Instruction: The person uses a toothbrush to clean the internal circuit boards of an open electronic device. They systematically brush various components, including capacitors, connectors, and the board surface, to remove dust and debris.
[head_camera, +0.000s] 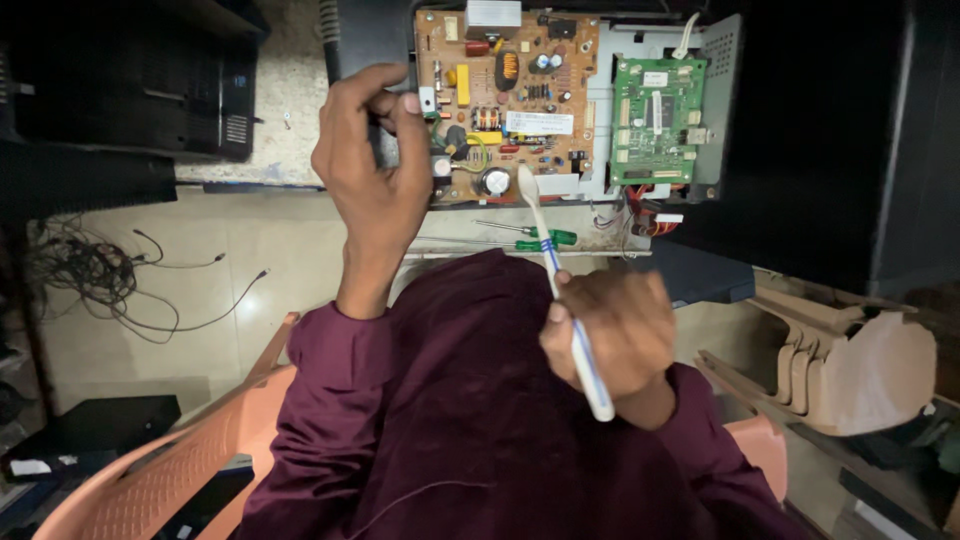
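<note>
My left hand (368, 160) grips the left edge of a tan circuit board (520, 70) studded with capacitors, coils and a yellow part. My right hand (608, 332) is closed on a white and blue toothbrush (548, 250). The brush head touches the board's lower edge beside a round capacitor. To the right of the tan board a smaller green circuit board (655, 120) sits on a grey metal chassis (722, 60). Both sleeves are dark maroon.
A green-handled screwdriver (540, 238) lies on the bench ledge below the boards. A black printer-like case (130, 90) sits at top left. Loose cables (110, 280) lie on the tiled floor. I see an orange plastic chair (150, 470) beneath me and stacked beige chairs (840, 370) at right.
</note>
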